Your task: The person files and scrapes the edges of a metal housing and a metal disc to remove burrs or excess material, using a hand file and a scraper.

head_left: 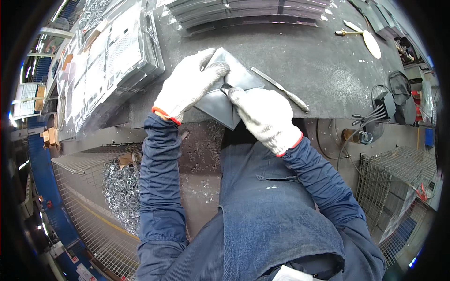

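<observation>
A grey, smooth sheet part (219, 108) with flat faces and a pointed lower corner is held up over the near edge of the dark workbench. My left hand (190, 84), in a white knit glove with an orange-red cuff, is closed on its left side, thumb bent over the top. My right hand (266, 113), gloved the same way, is pinched around a small dark piece (226, 88) at the part's middle. What that piece is, I cannot make out; the fingers cover most of it. Just right of the part lies a slim file-like tool (280, 89) with a whitish handle.
Plastic-wrapped grey panels (110, 65) are piled at the left; more long panels (248, 11) lie at the back. A white oval object (371, 44) rests at the far right, above bundled cables (375, 114). Below left, a wire basket (93, 206) holds many metal pieces (121, 194).
</observation>
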`<state>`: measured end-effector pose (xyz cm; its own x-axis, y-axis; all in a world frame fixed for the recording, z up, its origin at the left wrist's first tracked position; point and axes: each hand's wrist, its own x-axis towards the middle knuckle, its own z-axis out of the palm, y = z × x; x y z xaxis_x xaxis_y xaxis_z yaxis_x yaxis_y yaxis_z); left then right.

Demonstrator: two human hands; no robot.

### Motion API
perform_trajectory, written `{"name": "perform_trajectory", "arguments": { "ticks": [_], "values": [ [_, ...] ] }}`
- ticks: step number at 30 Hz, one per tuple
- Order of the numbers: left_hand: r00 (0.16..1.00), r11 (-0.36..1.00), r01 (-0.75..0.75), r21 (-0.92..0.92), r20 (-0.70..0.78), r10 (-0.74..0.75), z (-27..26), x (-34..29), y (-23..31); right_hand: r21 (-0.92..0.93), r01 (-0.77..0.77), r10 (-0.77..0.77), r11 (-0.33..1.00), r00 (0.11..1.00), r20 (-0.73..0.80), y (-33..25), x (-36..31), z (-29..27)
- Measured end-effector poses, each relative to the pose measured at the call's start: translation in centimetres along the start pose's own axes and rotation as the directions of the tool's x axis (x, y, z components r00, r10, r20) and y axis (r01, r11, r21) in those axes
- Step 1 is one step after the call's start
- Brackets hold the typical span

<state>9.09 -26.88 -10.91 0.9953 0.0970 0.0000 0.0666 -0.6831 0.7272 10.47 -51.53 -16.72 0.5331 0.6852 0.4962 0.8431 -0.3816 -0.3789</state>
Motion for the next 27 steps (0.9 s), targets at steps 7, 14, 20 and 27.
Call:
{"name": "perform_trajectory", "arguments": {
  "ticks": [7,14,20,27],
  "values": [
    [0.991,0.981,0.115,-0.155,0.079,-0.104,-0.3,-0.1,-1.0,0.003,-0.042,0.042,0.999,0.999,0.010,-1.0,-4.2,-1.6],
    [0.980,0.936,0.191,-0.297,0.106,-0.166,0.1,-0.8,-1.0,0.578,-0.554,0.573,0.599,0.801,0.175,-4.6,-4.0,0.1],
    [0.976,0.923,0.204,-0.326,0.142,-0.165,-0.4,-0.6,-0.5,0.613,-0.503,0.563,0.609,0.819,0.113,-3.2,-4.3,-1.0],
    [0.977,0.983,0.091,-0.162,0.204,-0.057,-1.4,1.4,0.1,0.082,0.121,-0.120,0.989,0.993,-0.020,2.1,1.1,-1.6]
  ]
}}
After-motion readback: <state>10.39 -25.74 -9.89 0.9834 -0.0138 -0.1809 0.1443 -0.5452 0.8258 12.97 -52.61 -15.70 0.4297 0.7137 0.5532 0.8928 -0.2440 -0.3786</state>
